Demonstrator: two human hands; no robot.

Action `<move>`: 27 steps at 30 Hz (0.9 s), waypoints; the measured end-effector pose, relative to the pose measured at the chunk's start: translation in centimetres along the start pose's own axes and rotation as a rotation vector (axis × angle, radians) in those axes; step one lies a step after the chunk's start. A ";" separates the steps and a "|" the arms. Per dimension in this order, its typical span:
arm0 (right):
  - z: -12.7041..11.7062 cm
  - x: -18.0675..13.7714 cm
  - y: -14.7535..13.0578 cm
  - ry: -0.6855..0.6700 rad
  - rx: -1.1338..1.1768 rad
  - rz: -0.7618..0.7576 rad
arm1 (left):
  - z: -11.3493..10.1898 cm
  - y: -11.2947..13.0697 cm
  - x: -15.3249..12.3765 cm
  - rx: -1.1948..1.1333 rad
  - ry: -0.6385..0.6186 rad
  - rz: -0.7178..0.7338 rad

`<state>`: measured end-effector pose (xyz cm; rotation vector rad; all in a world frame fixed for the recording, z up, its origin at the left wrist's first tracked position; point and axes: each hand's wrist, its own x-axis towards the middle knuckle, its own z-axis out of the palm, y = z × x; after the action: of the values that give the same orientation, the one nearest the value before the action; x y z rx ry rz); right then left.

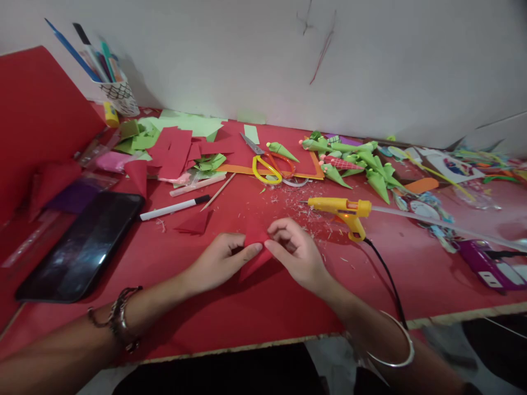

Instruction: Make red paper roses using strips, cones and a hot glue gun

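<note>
pale wall (226, 60) behind red tabletop (230, 318)

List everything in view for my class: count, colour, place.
Wall: 1, white, behind
Pen cup: 1, white, back left
Paper pieces: many, red and green, back left
Scissors: 1, yellow and orange handles, back centre
Cones: several, mostly green, back right
Clutter: uncounted, multicoloured, far right
Phone: 1, black, left
Marker: 1, white, black cap, left
Stick: 1, pale, beside marker
Glue gun: 1, yellow, centre right
Tabletop: 1, red, beneath
Held paper: 1, red, centre
Left hand: 1, holding paper
Right hand: 1, holding paper

head cam | 1 view | fwd+dn | close abv tbl (230, 315) | twd wall (230, 60)
</note>
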<state>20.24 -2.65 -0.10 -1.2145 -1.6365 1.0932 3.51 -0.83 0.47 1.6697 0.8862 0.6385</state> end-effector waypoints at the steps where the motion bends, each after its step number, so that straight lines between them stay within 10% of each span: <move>1: 0.0 0.0 0.1 -0.037 -0.016 0.025 | 0.0 0.0 0.0 0.008 0.008 0.001; 27: -1.0 0.3 -0.7 -0.108 -0.215 -0.374 | -0.5 0.5 -0.2 -0.185 0.322 -0.321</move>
<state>20.91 -2.35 0.90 -0.9380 -2.0072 0.7731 3.16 -0.74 1.14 1.2427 1.2544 0.7522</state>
